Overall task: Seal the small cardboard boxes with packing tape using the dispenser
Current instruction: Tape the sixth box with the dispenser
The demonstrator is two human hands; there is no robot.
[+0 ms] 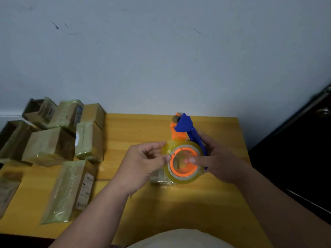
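Boxes (53,140), wrapped in shiny tape, crowd the left side of the yellow wooden table (179,203), some stacked against the pale wall (161,51); 1 long box (71,190) lies nearest the person. Another small box (161,177) sits on the table under the hands, mostly hidden. Above it both hands hold up the tape dispenser (184,133), blue and orange, its tape roll (184,161) facing the camera. Right hand (218,158) grips the dispenser's blue side, thumb across the roll's orange hub. Left hand (143,161) pinches at the roll's left edge.
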